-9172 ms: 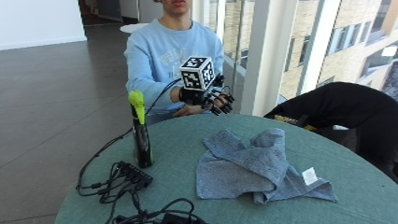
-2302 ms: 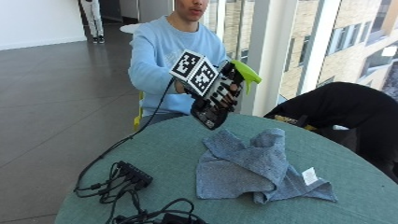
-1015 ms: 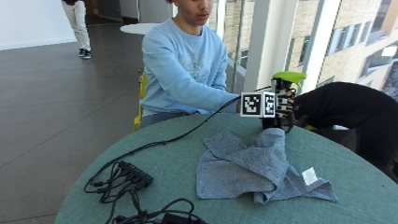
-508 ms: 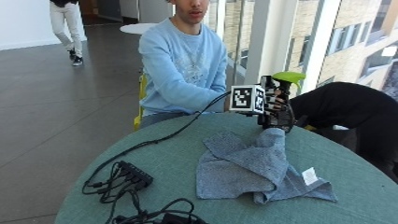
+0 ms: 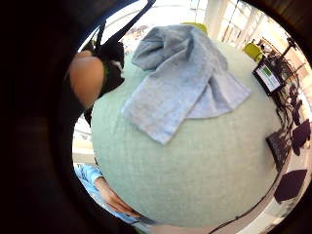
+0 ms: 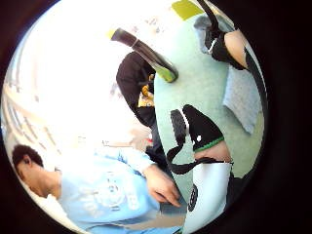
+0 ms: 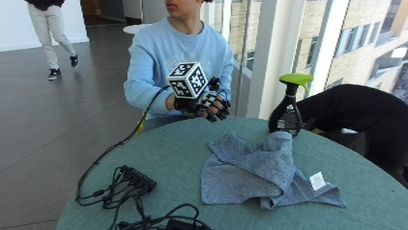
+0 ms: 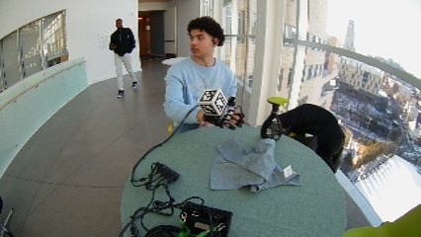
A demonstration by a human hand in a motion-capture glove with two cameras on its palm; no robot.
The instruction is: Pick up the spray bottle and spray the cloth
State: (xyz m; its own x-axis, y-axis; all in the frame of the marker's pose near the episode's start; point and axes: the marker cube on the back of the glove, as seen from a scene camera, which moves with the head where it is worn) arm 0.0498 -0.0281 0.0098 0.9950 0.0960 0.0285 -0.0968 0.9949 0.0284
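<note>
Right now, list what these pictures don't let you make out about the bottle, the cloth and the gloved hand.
- Spray bottle: its base is hidden behind the cloth's raised fold in the outside view; label print too small to read.
- Cloth: whether it is wet cannot be told in any view; its white tag is too small to read.
- Right hand: the marker cube covers its back; the palm views show only fingertips at their edges.

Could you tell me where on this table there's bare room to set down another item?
Bare table lies between the cloth and the cables, and along the near-right edge past the cloth. The bottle and cloth crowd the far right; cables crowd the near left.
</note>
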